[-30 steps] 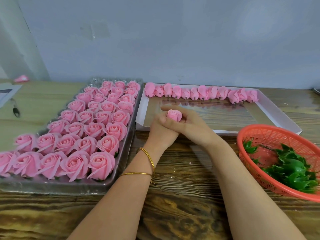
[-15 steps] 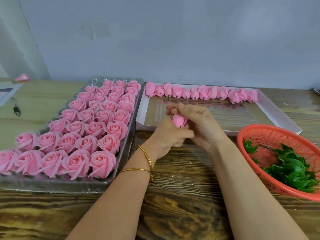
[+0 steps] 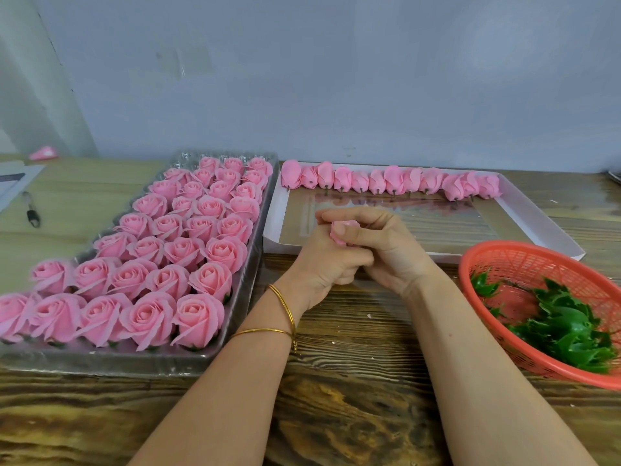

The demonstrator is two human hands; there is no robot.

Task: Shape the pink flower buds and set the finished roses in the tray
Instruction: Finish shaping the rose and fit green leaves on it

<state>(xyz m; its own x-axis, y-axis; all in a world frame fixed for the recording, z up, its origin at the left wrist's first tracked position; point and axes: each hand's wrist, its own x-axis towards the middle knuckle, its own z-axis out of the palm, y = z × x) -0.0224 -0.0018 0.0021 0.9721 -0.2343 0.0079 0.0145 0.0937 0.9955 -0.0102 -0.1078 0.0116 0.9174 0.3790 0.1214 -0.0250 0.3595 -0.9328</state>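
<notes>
A small pink flower bud (image 3: pixel 338 233) is pinched between both hands at the middle of the table, mostly hidden by fingers. My left hand (image 3: pixel 324 264) grips it from below. My right hand (image 3: pixel 386 245) wraps over it from the right, thumb pressed on the petals. On the left lies a clear plastic tray (image 3: pixel 235 334) packed with rows of finished pink roses (image 3: pixel 198 314). Behind my hands sits a shallow white box (image 3: pixel 544 223) with a row of unshaped buds (image 3: pixel 393 179) along its far edge.
A red plastic basket (image 3: pixel 487 250) with green leaf calyxes (image 3: pixel 571 327) stands at the right. A pen (image 3: pixel 32 210) and papers lie at the far left, and a small pink item (image 3: pixel 43 153) rests by the wall. The wooden table's front edge is near me.
The bud was turned in my fingers and dipped, then came back up. My right hand has closed further over it, hiding most of the bud.
</notes>
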